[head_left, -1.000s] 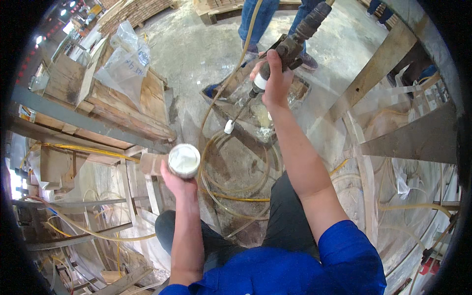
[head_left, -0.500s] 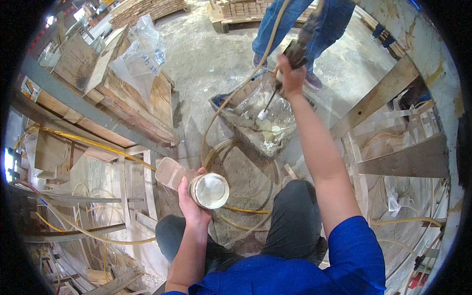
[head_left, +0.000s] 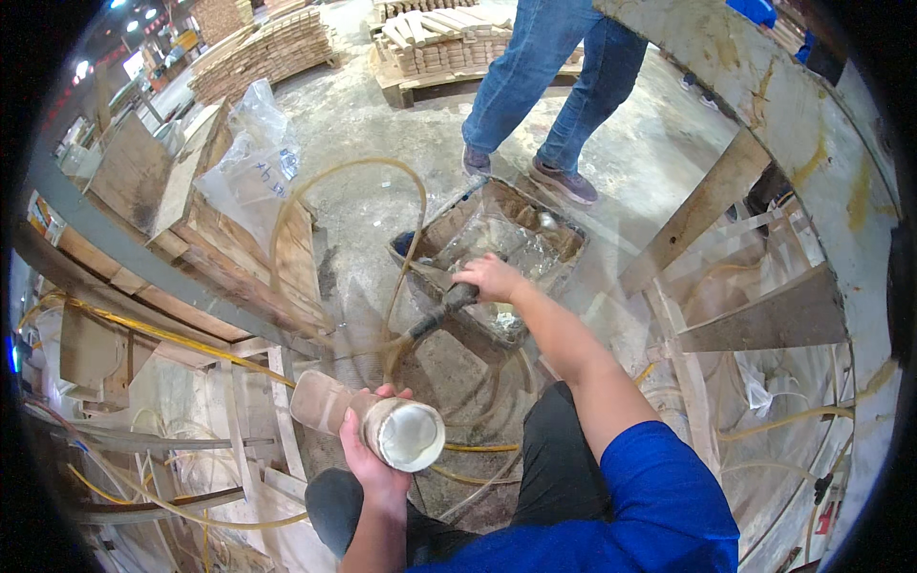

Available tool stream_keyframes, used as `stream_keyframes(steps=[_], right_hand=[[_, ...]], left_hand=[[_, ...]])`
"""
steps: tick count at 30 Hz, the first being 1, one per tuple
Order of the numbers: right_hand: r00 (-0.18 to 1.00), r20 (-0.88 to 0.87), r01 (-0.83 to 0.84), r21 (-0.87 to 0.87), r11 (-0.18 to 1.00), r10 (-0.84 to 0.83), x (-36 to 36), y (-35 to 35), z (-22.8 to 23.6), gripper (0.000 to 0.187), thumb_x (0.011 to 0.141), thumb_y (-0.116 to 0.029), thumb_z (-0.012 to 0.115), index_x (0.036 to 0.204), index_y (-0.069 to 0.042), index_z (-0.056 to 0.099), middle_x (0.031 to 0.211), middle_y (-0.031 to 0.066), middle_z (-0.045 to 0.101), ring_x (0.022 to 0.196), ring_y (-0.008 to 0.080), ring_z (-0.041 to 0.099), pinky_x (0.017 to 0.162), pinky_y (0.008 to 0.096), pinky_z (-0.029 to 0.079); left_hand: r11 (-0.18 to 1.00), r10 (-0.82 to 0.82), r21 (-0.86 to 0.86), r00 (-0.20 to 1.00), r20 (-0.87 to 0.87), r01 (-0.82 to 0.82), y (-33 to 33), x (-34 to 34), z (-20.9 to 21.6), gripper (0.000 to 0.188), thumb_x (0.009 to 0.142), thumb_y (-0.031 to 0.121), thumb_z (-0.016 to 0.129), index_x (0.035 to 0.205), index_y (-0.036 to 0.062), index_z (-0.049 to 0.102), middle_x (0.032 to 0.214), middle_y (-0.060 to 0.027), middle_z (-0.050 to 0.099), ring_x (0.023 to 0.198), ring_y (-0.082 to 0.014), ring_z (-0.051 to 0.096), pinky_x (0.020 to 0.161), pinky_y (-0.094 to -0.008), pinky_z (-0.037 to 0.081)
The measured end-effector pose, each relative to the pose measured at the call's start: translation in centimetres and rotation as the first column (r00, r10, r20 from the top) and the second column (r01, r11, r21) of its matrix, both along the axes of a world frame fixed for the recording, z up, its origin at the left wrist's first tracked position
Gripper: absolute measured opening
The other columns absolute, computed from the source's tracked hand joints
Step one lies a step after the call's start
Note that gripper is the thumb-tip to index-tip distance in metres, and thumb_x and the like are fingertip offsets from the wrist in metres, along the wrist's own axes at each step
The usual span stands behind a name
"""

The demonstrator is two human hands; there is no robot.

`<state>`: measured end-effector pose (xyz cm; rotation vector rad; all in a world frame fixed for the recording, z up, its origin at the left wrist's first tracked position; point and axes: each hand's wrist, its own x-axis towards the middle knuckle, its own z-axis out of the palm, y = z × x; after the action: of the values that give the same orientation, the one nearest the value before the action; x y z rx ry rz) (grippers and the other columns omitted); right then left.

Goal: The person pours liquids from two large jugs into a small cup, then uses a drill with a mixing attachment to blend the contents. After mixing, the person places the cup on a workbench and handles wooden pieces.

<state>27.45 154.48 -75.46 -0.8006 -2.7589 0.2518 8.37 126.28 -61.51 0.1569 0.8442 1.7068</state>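
My left hand (head_left: 371, 454) is wrapped round a whitish cup (head_left: 411, 435), its pale round face turned up toward me. A flat brown piece with a rounded end (head_left: 320, 401) sticks out to the left beyond my fingers; how it joins the cup is hidden. With closed fingers, my right hand (head_left: 495, 279) holds the end of a dark hand tool (head_left: 441, 313) slanting down to the left, its lower part blurred. Beneath and beyond that hand stands a dirty open tray (head_left: 568, 224), lined with crumpled clear film and whitish residue.
A yellowish hose (head_left: 420, 186) loops over the floor left of the tray. A wooden crate (head_left: 272, 258) with a plastic bag (head_left: 250, 162) stands at left. Another person's legs (head_left: 535, 81) are beyond the tray. A metal frame (head_left: 783, 86) rises at right; stacked wood (head_left: 444, 55) lies behind.
My right hand has come down and nearer, swinging the dark tool from over the tray's far side to its near left. The hose loop has shifted left. The cup is slightly lower in view.
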Motion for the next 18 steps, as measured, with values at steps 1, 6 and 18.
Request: stream_keyframes(steps=[1, 6, 18], right_hand=[[0.998, 0.046, -0.035, -0.039, 0.999, 0.037, -0.1, -0.2, -0.5, 0.053, 0.063, -0.015, 0.072, 0.113, -0.023, 0.055, 0.094, 0.0034, 0.058, 0.099, 0.0227, 0.055, 0.089, 0.0405, 0.039], [0.991, 0.124, -0.033, -0.106, 0.994, 0.046, -0.7, -1.9, -1.6, 0.060, 0.059, 0.000, 0.067, 0.113, -0.023, 0.056, 0.099, 0.0017, 0.057, 0.103, 0.0223, 0.052, 0.092, 0.0409, 0.037], [0.782, 0.320, 0.621, -0.325, 0.713, -0.535, 4.2, -11.0, 3.2, 0.057, 0.074, -0.014, 0.061, 0.128, -0.016, 0.044, 0.127, 0.0097, 0.046, 0.120, 0.0306, 0.040, 0.093, 0.0447, 0.040]], left_hand=[[0.999, -0.032, -0.011, 0.999, 0.000, 0.032, 0.0, 0.2, 0.1, 0.040, 0.089, 0.039, 0.043, 0.112, 0.0060, 0.045, 0.106, -0.0145, 0.057, 0.103, -0.0345, 0.055, 0.086, -0.0461, 0.046], [0.977, -0.161, -0.132, 0.984, 0.074, 0.170, 0.8, 0.7, -1.4, 0.042, 0.089, 0.042, 0.042, 0.112, 0.0067, 0.047, 0.105, -0.0143, 0.059, 0.100, -0.0343, 0.058, 0.083, -0.0462, 0.048], [0.731, -0.583, -0.160, 0.730, 0.357, 0.663, -1.8, 1.9, 1.9, 0.046, 0.089, 0.031, 0.048, 0.122, -0.0010, 0.041, 0.113, -0.0185, 0.055, 0.106, -0.0332, 0.055, 0.091, -0.0443, 0.046]])
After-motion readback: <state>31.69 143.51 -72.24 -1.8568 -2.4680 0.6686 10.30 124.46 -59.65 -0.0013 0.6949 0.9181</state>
